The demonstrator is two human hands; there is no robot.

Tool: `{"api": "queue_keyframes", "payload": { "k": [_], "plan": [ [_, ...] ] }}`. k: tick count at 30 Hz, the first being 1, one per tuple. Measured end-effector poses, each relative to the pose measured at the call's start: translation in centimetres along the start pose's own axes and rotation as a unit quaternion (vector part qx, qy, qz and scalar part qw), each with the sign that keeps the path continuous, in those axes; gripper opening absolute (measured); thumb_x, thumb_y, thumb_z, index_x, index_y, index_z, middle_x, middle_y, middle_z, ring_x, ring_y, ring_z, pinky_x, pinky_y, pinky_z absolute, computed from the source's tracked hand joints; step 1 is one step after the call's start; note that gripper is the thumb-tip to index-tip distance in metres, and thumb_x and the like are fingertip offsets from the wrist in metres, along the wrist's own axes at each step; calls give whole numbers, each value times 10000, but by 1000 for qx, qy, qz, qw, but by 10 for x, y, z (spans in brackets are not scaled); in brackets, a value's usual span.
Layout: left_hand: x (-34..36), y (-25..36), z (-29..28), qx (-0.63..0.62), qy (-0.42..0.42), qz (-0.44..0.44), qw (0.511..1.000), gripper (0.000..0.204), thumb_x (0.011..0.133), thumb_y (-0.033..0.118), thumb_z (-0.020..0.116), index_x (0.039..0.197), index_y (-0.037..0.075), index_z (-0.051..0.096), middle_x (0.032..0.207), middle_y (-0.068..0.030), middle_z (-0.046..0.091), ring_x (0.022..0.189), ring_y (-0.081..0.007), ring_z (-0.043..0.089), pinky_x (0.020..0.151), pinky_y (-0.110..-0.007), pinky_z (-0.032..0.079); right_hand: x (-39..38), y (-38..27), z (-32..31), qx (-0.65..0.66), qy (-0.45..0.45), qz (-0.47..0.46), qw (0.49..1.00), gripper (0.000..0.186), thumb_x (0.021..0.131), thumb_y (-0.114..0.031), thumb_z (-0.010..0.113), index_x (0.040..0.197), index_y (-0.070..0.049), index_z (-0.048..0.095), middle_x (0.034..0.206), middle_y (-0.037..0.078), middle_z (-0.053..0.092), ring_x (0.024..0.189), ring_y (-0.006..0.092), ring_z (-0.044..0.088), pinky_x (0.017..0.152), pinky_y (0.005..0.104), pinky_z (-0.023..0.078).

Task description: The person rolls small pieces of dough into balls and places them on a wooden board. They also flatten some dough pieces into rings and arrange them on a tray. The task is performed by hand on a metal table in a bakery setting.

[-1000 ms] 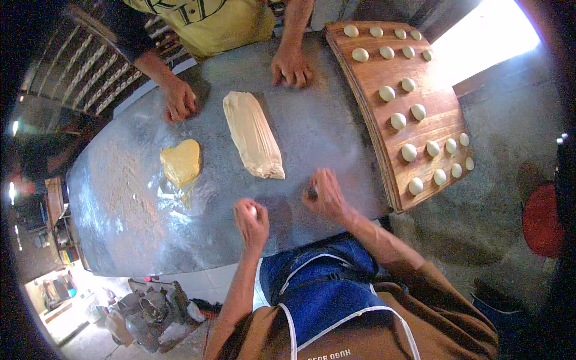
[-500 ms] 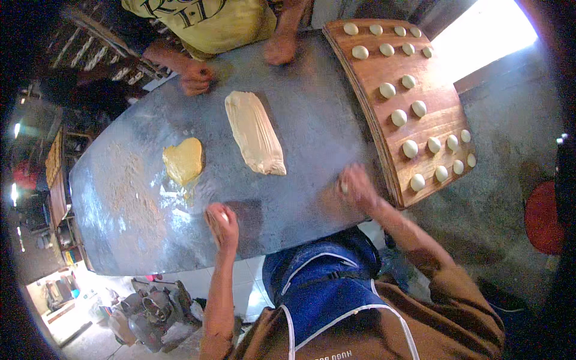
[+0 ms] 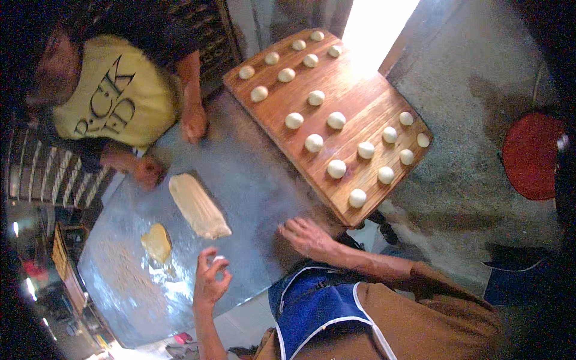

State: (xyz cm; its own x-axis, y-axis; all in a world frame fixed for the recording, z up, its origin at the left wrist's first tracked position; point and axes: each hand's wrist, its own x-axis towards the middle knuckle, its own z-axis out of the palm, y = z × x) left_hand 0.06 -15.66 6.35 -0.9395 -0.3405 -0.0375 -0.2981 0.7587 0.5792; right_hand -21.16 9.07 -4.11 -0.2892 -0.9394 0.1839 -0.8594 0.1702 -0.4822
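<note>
Holds a small white dough ball [image 3: 219, 258] between the curled thumb and fingers of the left hand [image 3: 209, 285], over the near part of the bench [image 3: 258, 171], with a narrow grip and part of the ball hidden. Extends the right hand [image 3: 309, 238] low at the bench, back upward and fingers fairly straight, near the close corner of the wooden board [image 3: 340, 144]; cannot tell the state of that grip, with the palm out of sight. Has a long pale dough slab [image 3: 199, 207] lying aslant just beyond the left hand, ridged lengthwise. To the left of the slab, has a yellow lump [image 3: 157, 243], with pale powder [image 3: 123, 267] scattered farther left. Along the bench's right end, has the board bearing rounded dough balls [image 3: 336, 120] in loose rows, set apart from one another. Faces a person in a yellow shirt [image 3: 120, 90] across the bench, with one blurred hand near the slab's far end. Wears a blue apron [image 3: 327, 306] with white trim.
</note>
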Motion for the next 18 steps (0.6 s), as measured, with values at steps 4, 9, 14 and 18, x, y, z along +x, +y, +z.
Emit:
{"api": "queue_keyframes", "payload": {
  "k": [4, 9, 14, 18],
  "plan": [
    [162, 101, 21, -71, 95, 202, 972, 376, 681, -34, 697, 1033, 83, 636, 1159, -126, 579, 1095, -307, 588, 898, -406, 517, 6, 1, -52, 121, -130, -22, 984, 377, 805, -157, 663, 1147, -23, 580, 1095, 162, 535, 1022, 325, 546, 869, 402, 482],
    [384, 222, 103, -198, 152, 324, 912, 629, 715, -33, 679, 1305, 75, 491, 1154, -173, 583, 1109, -325, 567, 934, -415, 484, 9, 56, -189, 137, 132, 54, 980, 479, 705, -37, 782, 1152, -42, 609, 1151, 160, 577, 1064, 329, 604, 884, 388, 531],
    [490, 271, 179, -39, -35, 189, 980, 655, 764, 69, 673, 1362, 49, 406, 1227, -177, 553, 1190, -342, 521, 1007, -441, 431, 34, 158, -276, -3, 446, 143, 884, 671, 703, -134, 853, 1277, -38, 518, 1160, 172, 636, 950, 246, 657, 716, 329, 555],
    [439, 245, 175, -13, 168, 284, 944, 681, 777, 126, 681, 1396, 51, 409, 1336, -187, 480, 1303, -349, 418, 1115, -484, 309, 49, 215, -267, -122, 298, 325, 889, 908, 748, -312, 832, 1441, -32, 317, 1299, 189, 563, 1123, 382, 584, 924, 441, 483]
  ]
}}
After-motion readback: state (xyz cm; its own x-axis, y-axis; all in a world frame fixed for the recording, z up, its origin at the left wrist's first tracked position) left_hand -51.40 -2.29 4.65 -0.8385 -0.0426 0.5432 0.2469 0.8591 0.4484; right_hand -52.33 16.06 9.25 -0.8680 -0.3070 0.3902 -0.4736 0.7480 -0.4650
